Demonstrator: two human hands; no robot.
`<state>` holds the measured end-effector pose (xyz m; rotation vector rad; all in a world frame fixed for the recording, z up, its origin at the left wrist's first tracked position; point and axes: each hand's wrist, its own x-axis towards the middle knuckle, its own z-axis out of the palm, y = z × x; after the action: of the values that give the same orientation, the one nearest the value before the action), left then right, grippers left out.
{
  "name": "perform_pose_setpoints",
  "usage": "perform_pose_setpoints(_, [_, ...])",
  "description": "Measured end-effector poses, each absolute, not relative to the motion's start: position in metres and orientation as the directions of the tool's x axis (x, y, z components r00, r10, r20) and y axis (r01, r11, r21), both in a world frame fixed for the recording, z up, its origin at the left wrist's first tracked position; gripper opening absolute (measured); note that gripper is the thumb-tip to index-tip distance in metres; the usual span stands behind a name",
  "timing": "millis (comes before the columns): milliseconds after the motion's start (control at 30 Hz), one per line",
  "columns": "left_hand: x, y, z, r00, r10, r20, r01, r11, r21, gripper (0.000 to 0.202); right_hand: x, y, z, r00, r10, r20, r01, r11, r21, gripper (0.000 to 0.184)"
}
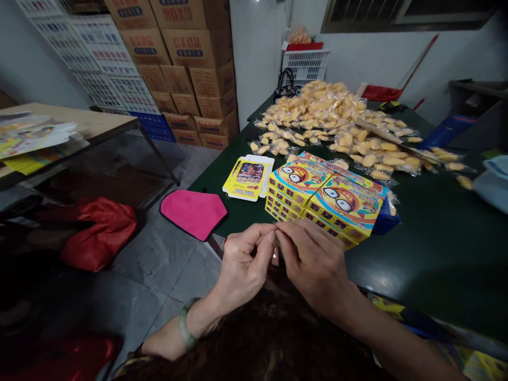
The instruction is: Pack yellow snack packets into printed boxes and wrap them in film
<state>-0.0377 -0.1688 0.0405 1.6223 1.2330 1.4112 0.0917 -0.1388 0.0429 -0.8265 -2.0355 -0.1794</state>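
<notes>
Both hands [278, 254] fingertip to fingertip, just before stacked boxes [325, 198].

A dark green table [436, 238] is set on a grey tiled floor [166, 275]. Brown cardboard boxes [190, 69] are stacked high against the white wall [257, 58], with white boxes [99, 58] piled beside them. A wooden table [95, 124] is seen on the left. A white basket [305, 64] is kept at the back. A dark window [405, 13] is set high up.
</notes>
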Motion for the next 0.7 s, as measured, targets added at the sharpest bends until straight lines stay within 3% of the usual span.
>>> perform_pose_setpoints(200, [-0.04,-0.167,0.034,0.157,0.787,0.596,0.59,-0.559,0.583,0.019,0.097,-0.141,0.039,-0.403,0.513,0.758,0.64,0.75,-0.167,0.023])
perform_pose_setpoints(300, [-0.042,-0.166,0.032,0.178,0.768,0.615,0.644,-0.563,0.518,0.018,0.098,-0.14,0.035,-0.389,0.501,0.773,0.646,0.746,-0.159,0.023])
perform_pose_setpoints(367, [-0.043,-0.166,0.034,0.164,0.782,0.601,0.625,-0.554,0.55,0.018,0.097,-0.137,0.033,-0.373,0.516,0.771,0.631,0.751,-0.197,0.021])
perform_pose_setpoints(533, [-0.045,-0.171,0.039,0.09,0.877,0.472,0.457,-0.457,0.763,0.024,0.098,-0.125,0.034,-0.247,0.546,0.8,0.635,0.715,-0.292,0.017])
perform_pose_setpoints(700, [-0.058,-0.168,0.034,-0.112,0.95,0.29,0.198,-0.265,0.944,0.02,0.166,-0.135,0.031,0.0,0.618,0.786,0.795,0.477,-0.375,0.012])
